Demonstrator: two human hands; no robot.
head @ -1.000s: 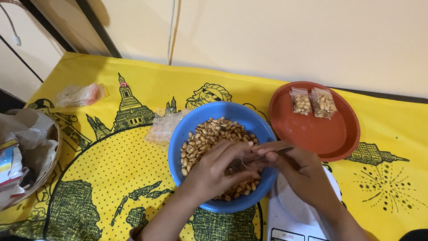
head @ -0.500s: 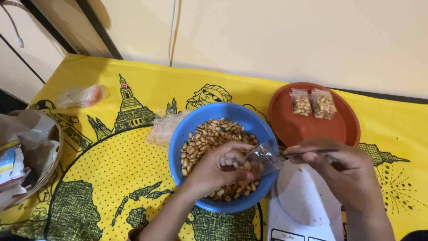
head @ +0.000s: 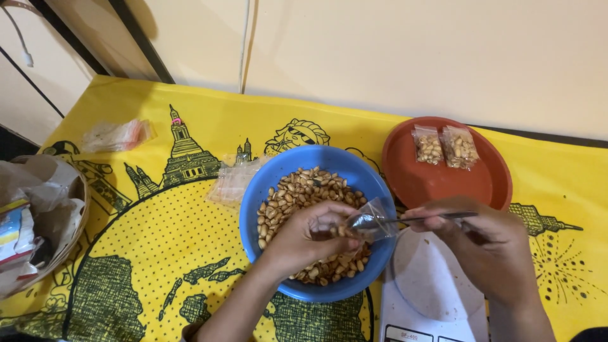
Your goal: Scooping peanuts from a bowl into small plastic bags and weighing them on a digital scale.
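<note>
A blue bowl (head: 266,190) full of peanuts (head: 297,193) sits in the middle of the yellow printed cloth. My left hand (head: 307,237) is over the bowl, fingers closed on a small clear plastic bag (head: 370,221) held at the bowl's right rim. My right hand (head: 487,244) is to the right, above a white kitchen scale (head: 430,288), gripping a thin metal spoon (head: 421,219) whose tip reaches into the bag's mouth.
A red plate (head: 443,183) behind the scale holds two small filled peanut bags (head: 443,147). Empty clear bags (head: 235,180) lie left of the bowl, another bundle of bags (head: 117,135) farther left. A basket with paper and packets (head: 35,218) stands at the left edge.
My right hand has drawn back to the right, out of the bowl and over the scale. The small bag now shows open between both hands.
</note>
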